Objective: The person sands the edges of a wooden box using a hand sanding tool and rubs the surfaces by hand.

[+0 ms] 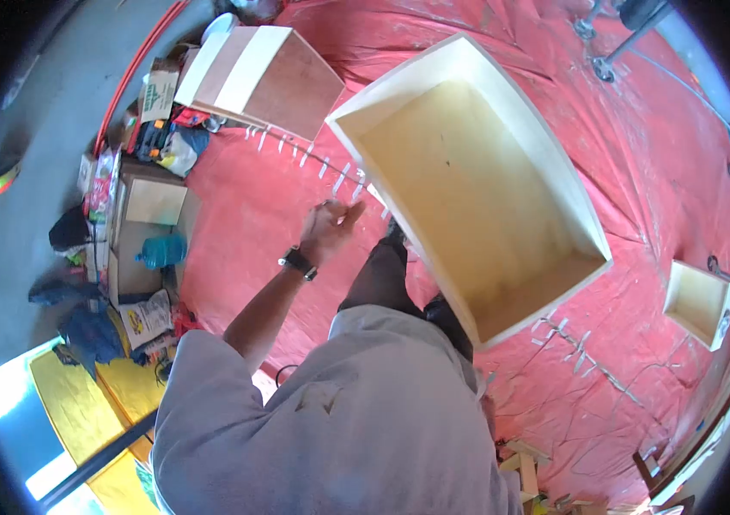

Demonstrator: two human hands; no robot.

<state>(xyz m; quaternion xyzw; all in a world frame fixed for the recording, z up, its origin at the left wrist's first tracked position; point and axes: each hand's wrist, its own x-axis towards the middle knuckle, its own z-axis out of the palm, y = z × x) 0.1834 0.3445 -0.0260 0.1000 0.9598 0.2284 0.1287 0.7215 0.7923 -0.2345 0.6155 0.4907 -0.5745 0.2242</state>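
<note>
A large open wooden box, like a drawer with pale walls and a yellowish inside, is in front of my body, slightly right. It sits at an angle and covers part of my legs. My left hand, with a dark-banded watch on the wrist, is left of the box, apart from its wall. Its fingers are loosely bent and partly spread, with nothing visible in them. My right hand is out of sight; whether it is behind the box I cannot tell.
Red sheeting with strips of tape covers the floor. A wood-and-white box stands at upper left, near cluttered goods and a blue water bottle. A smaller open drawer lies at right. Metal legs stand at upper right.
</note>
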